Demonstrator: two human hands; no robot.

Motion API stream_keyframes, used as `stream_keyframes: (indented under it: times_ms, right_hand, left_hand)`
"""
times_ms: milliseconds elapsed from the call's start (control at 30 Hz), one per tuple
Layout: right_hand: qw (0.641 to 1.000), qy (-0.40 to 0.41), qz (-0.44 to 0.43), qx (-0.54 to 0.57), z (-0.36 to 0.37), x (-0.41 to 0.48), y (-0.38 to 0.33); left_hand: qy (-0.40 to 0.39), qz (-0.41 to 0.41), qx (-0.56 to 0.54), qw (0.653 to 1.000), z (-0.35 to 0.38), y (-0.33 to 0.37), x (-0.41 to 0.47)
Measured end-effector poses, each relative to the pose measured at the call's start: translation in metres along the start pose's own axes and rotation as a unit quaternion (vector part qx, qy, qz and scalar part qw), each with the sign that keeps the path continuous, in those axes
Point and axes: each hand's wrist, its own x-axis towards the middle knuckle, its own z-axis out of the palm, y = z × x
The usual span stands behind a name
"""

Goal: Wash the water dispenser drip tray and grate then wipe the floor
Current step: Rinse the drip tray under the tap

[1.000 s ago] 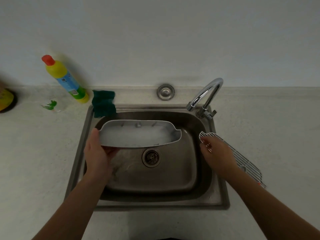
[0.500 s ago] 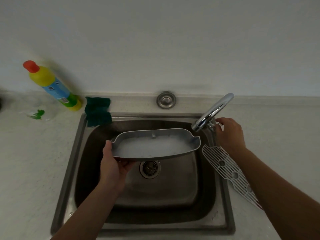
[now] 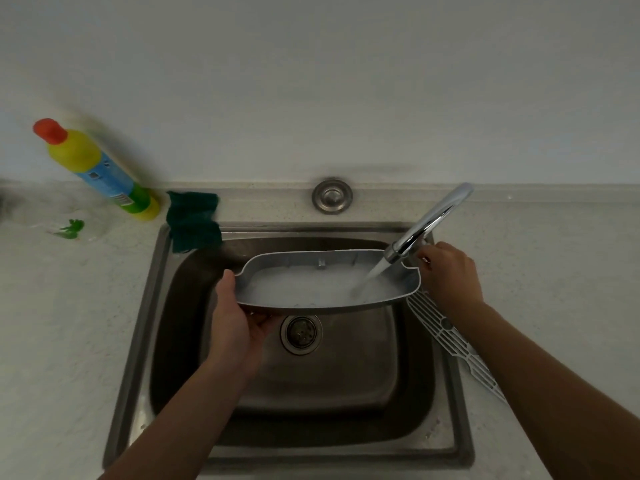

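My left hand (image 3: 235, 317) grips the left end of the grey drip tray (image 3: 304, 289) and holds it level over the steel sink (image 3: 194, 341). The tray holds sudsy water. A stream runs from the chrome faucet (image 3: 433, 220) into the tray's right end. My right hand (image 3: 450, 275) is at the faucet's base behind the spout, its fingers curled around the handle, which is mostly hidden. The white grate (image 3: 453, 341) lies on the sink's right rim, partly under my right forearm.
A dark green scrub pad (image 3: 192, 220) sits at the sink's back left corner. A yellow detergent bottle (image 3: 100, 171) with a red cap stands by the wall. A clear wrapper with green print (image 3: 69, 228) lies on the left counter. A round steel cap (image 3: 332, 195) sits behind the sink.
My right hand left the grate and went up to the faucet handle, and water now runs. My left hand carried the tray rightward under the spout.
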Motion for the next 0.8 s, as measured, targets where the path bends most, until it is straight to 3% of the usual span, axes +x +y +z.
stream_keyframes:
  times_ms: [133, 333, 367, 467, 533, 633, 800]
  right_hand:
    - [0.998, -0.035, 0.037, 0.022, -0.004, 0.001, -0.002]
    - [0.951, 0.024, 0.184, 0.246, -0.027, -0.037, -0.024]
    - [0.923, -0.005, 0.223, 0.313, -0.03, -0.044, -0.03]
    - [0.776, -0.131, 0.365, 0.498, -0.038, -0.059, -0.048]
    - [0.742, -0.145, 0.394, 0.522, -0.041, -0.064, -0.05]
    - [0.739, -0.13, 0.385, 0.538, -0.044, -0.068, -0.049]
    - [0.771, -0.073, 0.342, 0.532, -0.053, -0.075, -0.045]
  left_hand:
    - [0.01, 0.015, 0.012, 1.0, -0.002, 0.001, -0.004]
    - [0.017, 0.012, 0.012, 1.0, -0.006, -0.001, -0.005]
    - [0.016, 0.01, 0.009, 1.0, -0.006, -0.002, -0.004]
    - [0.011, 0.007, -0.001, 1.0, -0.004, -0.007, -0.003]
    - [0.005, 0.0, -0.002, 1.0, -0.002, -0.011, -0.001]
    - [-0.009, -0.017, 0.021, 1.0, -0.003, -0.017, 0.005]
    - [-0.014, 0.011, 0.156, 0.988, -0.01, -0.028, 0.019]
